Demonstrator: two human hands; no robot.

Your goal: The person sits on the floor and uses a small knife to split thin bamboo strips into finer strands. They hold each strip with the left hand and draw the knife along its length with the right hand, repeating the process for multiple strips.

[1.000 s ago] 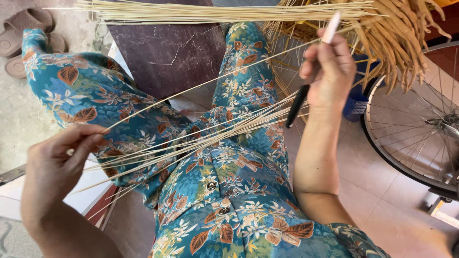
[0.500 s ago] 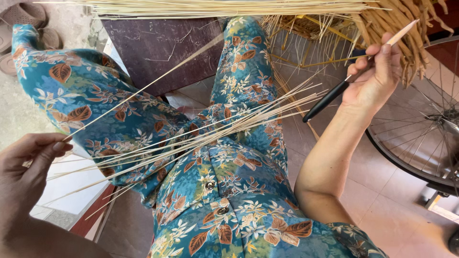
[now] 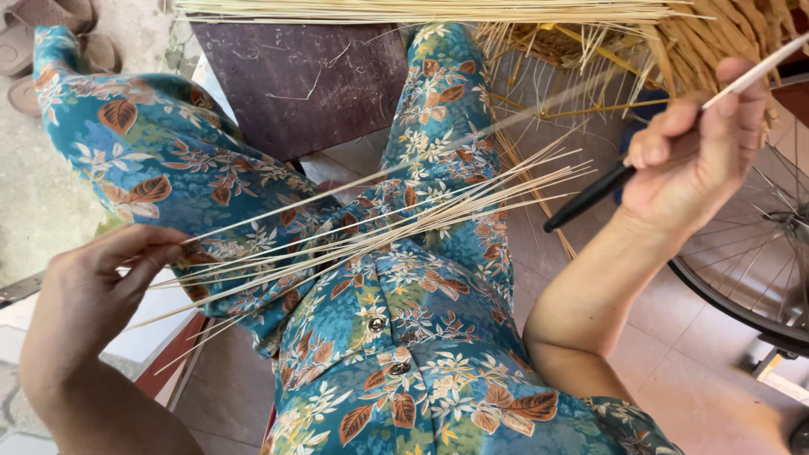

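Thin bamboo slivers [image 3: 379,223] lie fanned across the person's lap, over blue floral-print clothing [image 3: 404,337]. The left hand [image 3: 93,295] pinches their near ends between thumb and fingertips. The right hand [image 3: 699,152], raised well apart to the right, is closed around a black-handled knife [image 3: 590,194] together with one pale sliver [image 3: 750,72]. Beyond the knees stands a dark purple stool [image 3: 303,76], more slivers heaped above it [image 3: 421,10]. A bicycle wheel [image 3: 758,261] stands at right, sandals [image 3: 34,42] at upper left.

Daylit tiled floor [image 3: 699,371], reddish-beige. Spoked bicycle wheel [image 3: 750,270] at right. Dark purple-brown slab [image 3: 295,84] ahead. Brown sandals [image 3: 42,42] on grey concrete ground [image 3: 34,185], upper left.
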